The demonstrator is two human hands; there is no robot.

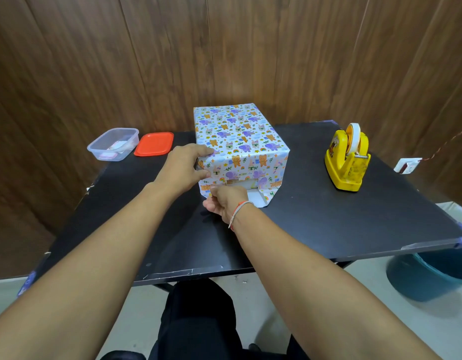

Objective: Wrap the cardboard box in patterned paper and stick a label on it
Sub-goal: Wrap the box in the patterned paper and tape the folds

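Observation:
The box (239, 136) stands in the middle of the black table (315, 224), covered in white paper printed with bears and elephants. On its near end the paper flaps are partly folded, and a bit of brown cardboard (233, 182) shows through a gap. My left hand (184, 168) grips the paper at the box's near left corner, thumb and fingers pinching the edge. My right hand (226, 202) presses on the lower paper flap at the bottom of the near end, fingers curled against it. A white flap (257, 198) sticks out on the table to the right of that hand.
A yellow tape dispenser (348, 162) with a white roll stands on the right of the table. At the back left sit a clear plastic tub (113, 144) holding small labels and its orange lid (154, 144). A blue bucket (429, 276) stands on the floor at the right.

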